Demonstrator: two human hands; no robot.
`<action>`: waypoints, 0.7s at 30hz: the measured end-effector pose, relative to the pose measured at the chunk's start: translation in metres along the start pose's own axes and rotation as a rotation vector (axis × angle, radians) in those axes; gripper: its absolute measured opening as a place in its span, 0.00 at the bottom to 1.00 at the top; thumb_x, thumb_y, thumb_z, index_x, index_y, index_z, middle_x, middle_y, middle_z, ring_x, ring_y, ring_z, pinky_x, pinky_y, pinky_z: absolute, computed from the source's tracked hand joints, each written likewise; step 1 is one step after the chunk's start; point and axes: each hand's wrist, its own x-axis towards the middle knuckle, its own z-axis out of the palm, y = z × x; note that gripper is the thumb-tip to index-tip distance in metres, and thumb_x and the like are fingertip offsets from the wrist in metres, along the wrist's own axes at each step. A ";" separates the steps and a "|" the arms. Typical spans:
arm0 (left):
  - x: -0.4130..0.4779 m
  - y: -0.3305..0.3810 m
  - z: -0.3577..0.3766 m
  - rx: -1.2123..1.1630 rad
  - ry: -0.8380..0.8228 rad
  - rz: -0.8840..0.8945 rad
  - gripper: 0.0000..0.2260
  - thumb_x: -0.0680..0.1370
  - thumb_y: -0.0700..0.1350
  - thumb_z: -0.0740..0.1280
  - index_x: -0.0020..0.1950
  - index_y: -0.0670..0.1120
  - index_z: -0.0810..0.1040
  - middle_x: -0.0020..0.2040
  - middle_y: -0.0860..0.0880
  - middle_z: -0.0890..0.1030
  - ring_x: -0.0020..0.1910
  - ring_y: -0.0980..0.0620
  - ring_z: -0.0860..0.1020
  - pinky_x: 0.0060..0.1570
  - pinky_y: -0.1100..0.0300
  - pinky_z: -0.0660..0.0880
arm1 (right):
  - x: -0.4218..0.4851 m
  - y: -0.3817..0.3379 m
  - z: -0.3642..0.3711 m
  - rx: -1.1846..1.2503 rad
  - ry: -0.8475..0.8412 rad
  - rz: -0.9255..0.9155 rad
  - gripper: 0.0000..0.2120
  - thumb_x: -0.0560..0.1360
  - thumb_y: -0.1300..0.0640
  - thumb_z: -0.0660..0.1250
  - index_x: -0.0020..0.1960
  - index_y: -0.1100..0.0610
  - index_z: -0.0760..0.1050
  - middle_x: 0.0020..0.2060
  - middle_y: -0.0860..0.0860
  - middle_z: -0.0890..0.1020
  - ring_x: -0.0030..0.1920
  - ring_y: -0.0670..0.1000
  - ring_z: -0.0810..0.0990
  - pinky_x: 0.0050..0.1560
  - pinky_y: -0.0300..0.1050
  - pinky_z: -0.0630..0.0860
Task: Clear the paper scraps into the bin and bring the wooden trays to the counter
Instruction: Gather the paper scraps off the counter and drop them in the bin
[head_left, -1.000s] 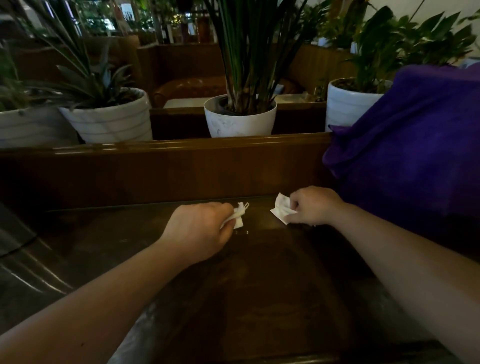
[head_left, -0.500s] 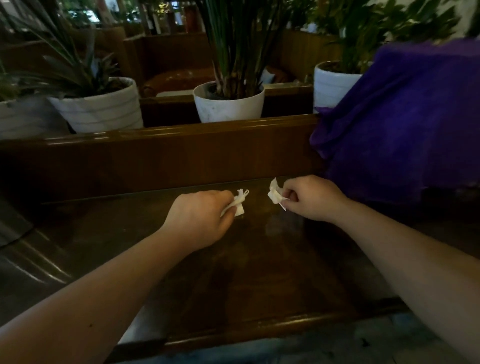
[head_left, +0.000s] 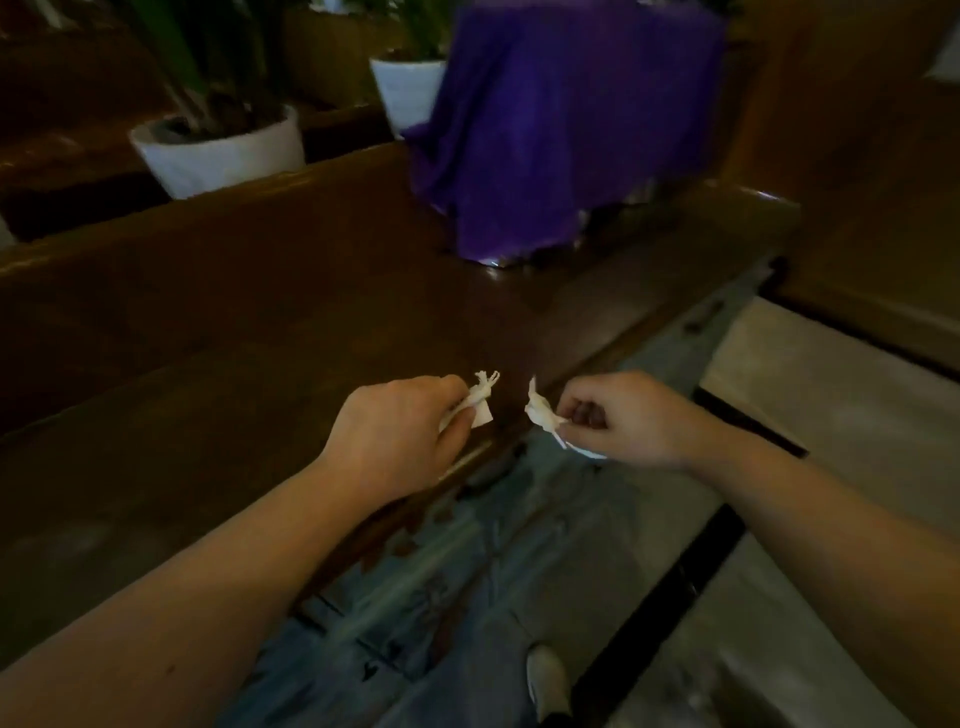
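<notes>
The left hand (head_left: 400, 431) pinches a white paper scrap (head_left: 480, 397) in a tight grip above the front edge of the dark wooden counter (head_left: 234, 322). The right hand (head_left: 623, 421) is closed on a second scrap (head_left: 540, 413), held out past the edge, over the floor (head_left: 831, 395). The two scraps are near each other but apart. Farther back on the counter hangs a purple cloth (head_left: 561, 119), with a white plant pot (head_left: 218, 150) behind the ledge.
</notes>
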 end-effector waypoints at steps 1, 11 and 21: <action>0.002 0.014 0.010 -0.018 0.000 0.056 0.10 0.78 0.56 0.57 0.45 0.53 0.74 0.34 0.55 0.76 0.30 0.56 0.74 0.26 0.59 0.70 | -0.022 0.009 0.003 0.010 0.018 0.049 0.05 0.72 0.52 0.71 0.43 0.53 0.79 0.30 0.40 0.77 0.32 0.35 0.75 0.33 0.31 0.68; 0.004 0.160 0.124 -0.193 -0.174 0.356 0.09 0.78 0.53 0.61 0.50 0.49 0.74 0.43 0.46 0.84 0.41 0.41 0.81 0.33 0.54 0.67 | -0.215 0.112 0.048 0.084 0.063 0.510 0.04 0.74 0.52 0.70 0.44 0.49 0.75 0.35 0.45 0.78 0.35 0.44 0.76 0.34 0.39 0.66; 0.013 0.285 0.290 -0.310 -0.473 0.346 0.08 0.77 0.49 0.64 0.46 0.45 0.76 0.42 0.44 0.82 0.40 0.44 0.80 0.31 0.58 0.63 | -0.354 0.244 0.163 0.352 0.066 0.922 0.03 0.76 0.53 0.68 0.48 0.47 0.75 0.43 0.49 0.81 0.38 0.45 0.78 0.36 0.40 0.70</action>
